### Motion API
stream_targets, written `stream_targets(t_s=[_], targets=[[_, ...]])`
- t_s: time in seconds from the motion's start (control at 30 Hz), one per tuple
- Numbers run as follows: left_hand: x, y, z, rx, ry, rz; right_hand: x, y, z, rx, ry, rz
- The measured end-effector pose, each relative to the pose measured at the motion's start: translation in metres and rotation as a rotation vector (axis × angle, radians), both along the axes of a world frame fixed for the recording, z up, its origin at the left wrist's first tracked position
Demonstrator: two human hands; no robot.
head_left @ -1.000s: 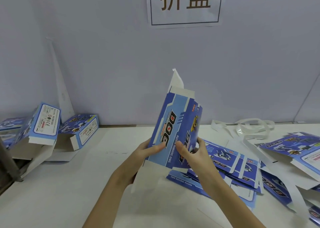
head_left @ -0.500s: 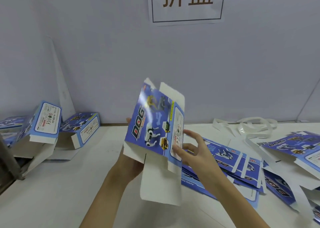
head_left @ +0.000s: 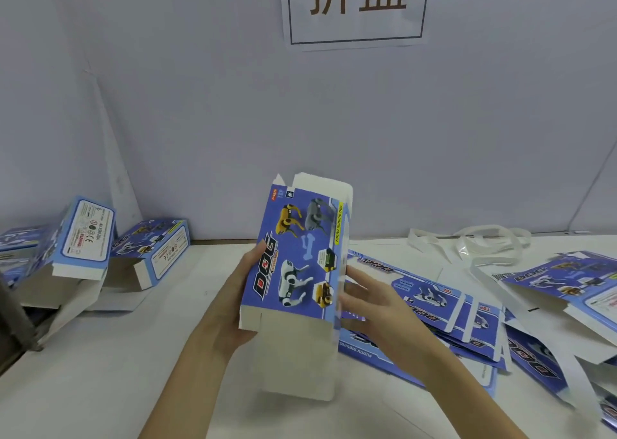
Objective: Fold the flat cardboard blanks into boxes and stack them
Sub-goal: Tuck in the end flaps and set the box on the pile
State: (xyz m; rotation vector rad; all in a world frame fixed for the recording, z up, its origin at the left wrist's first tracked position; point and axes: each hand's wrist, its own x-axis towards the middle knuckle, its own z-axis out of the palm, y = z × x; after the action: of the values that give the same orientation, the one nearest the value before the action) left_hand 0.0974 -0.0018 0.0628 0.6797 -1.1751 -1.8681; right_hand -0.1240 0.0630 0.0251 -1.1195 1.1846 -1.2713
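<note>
We hold the box (head_left: 293, 258) upright, end flaps free for tucking. Left hand (head_left: 233, 305) grips its edge; right hand (head_left: 374, 308) fingers straight, steadying its side.

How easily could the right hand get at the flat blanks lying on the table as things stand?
Probably easily: the right hand is beside the half-folded box, fingers loose, directly above the flat blanks. Nothing lies between them; it would only need to drop away from the box, which the left hand holds.

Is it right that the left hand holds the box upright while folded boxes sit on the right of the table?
Not quite. In the head view the left hand holds the box upright, but the folded boxes sit on the table's left.
</note>
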Motion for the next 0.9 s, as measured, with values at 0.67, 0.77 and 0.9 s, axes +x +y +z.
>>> stream_targets(t_s=[0.67,0.77,0.9], targets=[[-0.013,-0.019,-0.011,-0.293,-0.142,0.081,0.01,0.004,0.008,-0.164,-0.055,0.052],[-0.016,-0.014,-0.011,-0.303,-0.174,-0.029,0.008,0.001,0.016,-0.178,-0.126,-0.043],[-0.025,-0.008,-0.013,-0.298,-0.21,-0.055,0.004,0.003,0.016,-0.171,-0.164,-0.084]])
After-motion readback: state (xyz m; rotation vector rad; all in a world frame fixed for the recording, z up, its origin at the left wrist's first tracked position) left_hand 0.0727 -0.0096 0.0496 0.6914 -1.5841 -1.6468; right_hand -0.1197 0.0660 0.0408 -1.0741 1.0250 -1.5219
